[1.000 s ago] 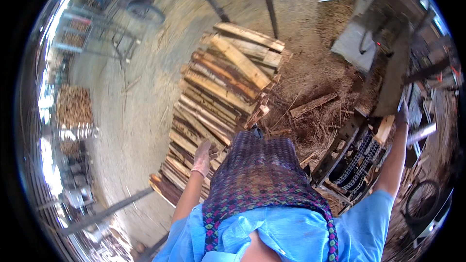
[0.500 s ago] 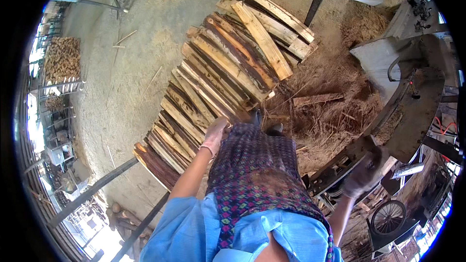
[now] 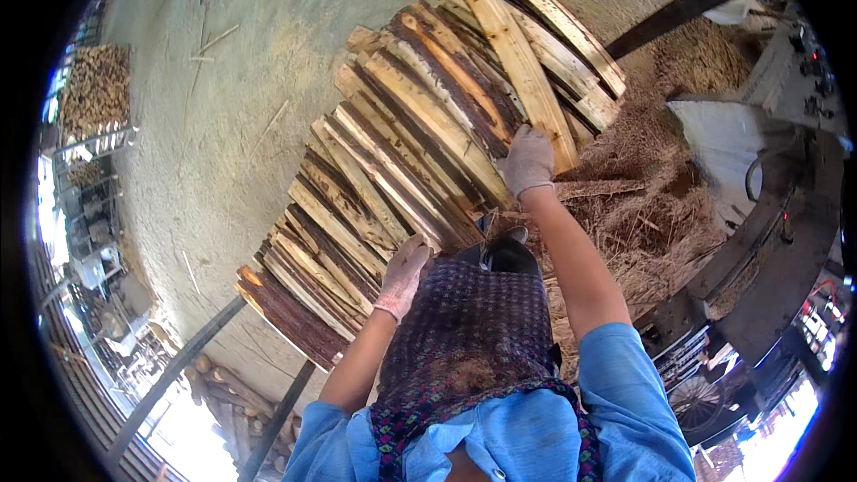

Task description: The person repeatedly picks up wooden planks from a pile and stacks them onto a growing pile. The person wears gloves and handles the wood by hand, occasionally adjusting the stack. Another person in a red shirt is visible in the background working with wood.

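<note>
A long row of rough wooden slabs [image 3: 393,170], several with bark on them, lies slantwise in front of me. My right hand [image 3: 528,161], in a pale glove, has its fingers closed over the near end of a bark-edged slab [image 3: 464,80]. Just right of those fingers, a pale sawn board [image 3: 522,67] lies across the top of the row. My left hand [image 3: 404,278], also gloved, is at the near ends of the slabs by my apron. Its fingers are curled together, and what they hold, if anything, is hidden.
Shredded bark and shavings [image 3: 625,214] cover the ground on the right, beside a dark metal machine [image 3: 759,250] with a curved handle. Metal bars [image 3: 183,366] stand at the lower left. Stacked wood [image 3: 94,89] is at the far left.
My right hand has swung from beside the machine on the right to the near end of the slabs. My left hand stays by the slabs. The view has shifted slightly.
</note>
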Demonstrator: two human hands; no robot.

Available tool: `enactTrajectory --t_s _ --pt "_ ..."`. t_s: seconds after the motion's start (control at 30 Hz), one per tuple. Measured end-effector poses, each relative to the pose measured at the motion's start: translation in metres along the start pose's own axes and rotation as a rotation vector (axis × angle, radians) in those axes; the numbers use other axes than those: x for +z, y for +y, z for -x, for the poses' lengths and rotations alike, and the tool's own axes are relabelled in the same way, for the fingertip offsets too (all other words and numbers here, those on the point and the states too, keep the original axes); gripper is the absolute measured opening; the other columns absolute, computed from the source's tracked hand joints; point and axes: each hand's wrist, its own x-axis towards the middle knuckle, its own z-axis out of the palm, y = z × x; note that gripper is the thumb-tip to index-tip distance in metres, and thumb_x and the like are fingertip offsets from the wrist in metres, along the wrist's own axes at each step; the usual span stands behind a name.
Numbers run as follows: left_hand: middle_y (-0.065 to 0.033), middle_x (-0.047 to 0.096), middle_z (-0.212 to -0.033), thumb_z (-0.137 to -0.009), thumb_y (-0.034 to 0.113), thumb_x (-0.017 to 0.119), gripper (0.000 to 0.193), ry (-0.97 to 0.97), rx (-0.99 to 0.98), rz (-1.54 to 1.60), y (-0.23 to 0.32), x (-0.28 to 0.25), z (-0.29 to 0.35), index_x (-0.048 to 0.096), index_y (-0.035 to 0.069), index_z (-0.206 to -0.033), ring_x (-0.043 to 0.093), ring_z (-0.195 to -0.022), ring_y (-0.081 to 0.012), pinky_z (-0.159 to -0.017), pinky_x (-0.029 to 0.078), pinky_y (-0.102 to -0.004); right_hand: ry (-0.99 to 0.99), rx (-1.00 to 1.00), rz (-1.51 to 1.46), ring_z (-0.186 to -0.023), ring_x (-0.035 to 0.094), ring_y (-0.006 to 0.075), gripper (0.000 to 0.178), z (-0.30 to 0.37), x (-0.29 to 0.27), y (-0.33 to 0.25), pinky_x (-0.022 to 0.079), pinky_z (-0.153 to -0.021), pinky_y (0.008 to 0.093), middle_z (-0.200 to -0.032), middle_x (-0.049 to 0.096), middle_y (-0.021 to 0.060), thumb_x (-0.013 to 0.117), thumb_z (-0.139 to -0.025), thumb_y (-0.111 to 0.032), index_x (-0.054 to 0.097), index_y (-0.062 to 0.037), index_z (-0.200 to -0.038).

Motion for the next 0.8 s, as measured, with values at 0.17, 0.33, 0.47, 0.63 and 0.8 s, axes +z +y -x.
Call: enactTrajectory --t_s 0.17,0.33,0.47,0.63,0.8 --pt "-0.0085 0.064 -0.115 -0.097 0.029 0.067 0.059 0.003 -0.037 0.057 -0.005 0.019 -0.039 0.051 -0.005 -0.144 0.06 -0.101 -0.0165 -0.088 0.047 -0.0301 -0.039 -0.005 -0.14 -0.1 0.07 0.0366 0.051 -0.002 -0.023 0.004 0.058 -0.083 0.0442 -0.102 0.07 0.022 0.081 -0.077 -0.034 0.061 -0.0009 -0.11" --pt "-0.021 0.061 -0.134 -0.097 0.027 0.064 0.065 -0.116 0.132 -0.117 0.031 0.061 -0.085 0.044 -0.008 -0.147 0.056 -0.125 -0.0294 -0.107 0.042 -0.0358 -0.113 0.005 -0.477 -0.101 0.071 0.0364 0.048 0.031 -0.04 0.031 0.056 -0.085 0.0438 -0.105 0.073 0.0221 0.079 -0.08 -0.034 0.064 -0.0026 -0.114" --pt "-0.0278 0.046 -0.151 -0.097 0.022 0.068 0.072 -0.153 0.01 -0.199 0.074 0.092 -0.104 0.034 -0.009 -0.153 0.05 -0.137 -0.0327 -0.113 0.042 -0.0364 -0.046 0.18 -0.724 -0.101 0.071 0.0327 0.046 0.123 -0.075 0.061 0.054 -0.087 0.0396 -0.107 0.074 0.018 0.079 -0.082 -0.028 0.067 -0.0046 -0.119" --pt "-0.021 0.066 -0.127 -0.095 0.029 0.065 0.058 -0.074 0.071 -0.536 0.087 0.136 -0.113 0.051 -0.004 -0.14 0.065 -0.109 -0.0317 -0.097 0.05 -0.041 0.118 0.506 -0.881 -0.093 0.073 0.0298 0.038 0.27 -0.094 0.115 0.054 -0.083 0.0369 -0.1 0.073 0.0189 0.074 -0.085 -0.021 0.069 -0.0022 -0.117" --pt "-0.0198 0.065 -0.129 -0.101 0.037 0.05 0.051 -0.244 0.196 -0.581 0.062 0.17 -0.104 0.06 -0.004 -0.13 0.059 -0.118 -0.0315 -0.106 0.042 -0.0431 0.393 0.522 -0.718 -0.072 0.066 0.0373 0.018 0.374 -0.124 0.145 0.053 -0.067 0.0392 -0.078 0.067 0.0186 0.07 -0.085 -0.019 0.068 -0.0022 -0.091"
